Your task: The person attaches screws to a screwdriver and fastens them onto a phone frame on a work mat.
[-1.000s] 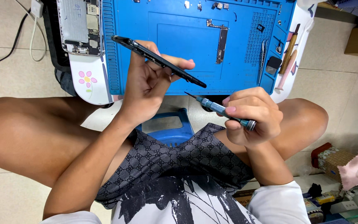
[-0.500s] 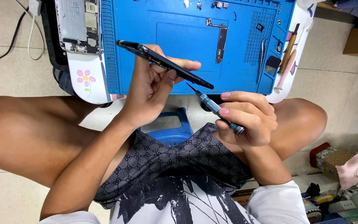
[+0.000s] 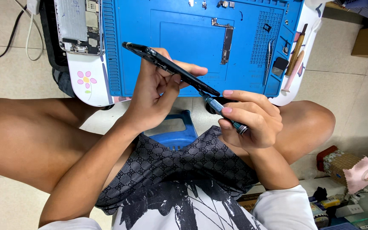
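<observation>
My left hand (image 3: 156,96) grips a thin black phone (image 3: 167,67) edge-on, tilted down to the right, above my lap. My right hand (image 3: 252,117) pinches a slim blue-grey screwdriver (image 3: 220,110), and its tip meets the phone's lower right end. Both hands hover just in front of a blue work mat (image 3: 192,47) that lies on a small white table (image 3: 88,83). On the mat rests a narrow circuit board (image 3: 226,40).
An opened phone body (image 3: 78,26) lies at the table's left. Tweezers (image 3: 269,59) and wooden-handled tools (image 3: 297,51) sit at the mat's right side. A blue stool (image 3: 179,130) shows between my knees. A cable (image 3: 26,34) runs on the tiled floor; clutter sits lower right.
My right hand has brought the screwdriver up and left until its tip reaches the phone's lower end. My left hand has kept the phone almost still.
</observation>
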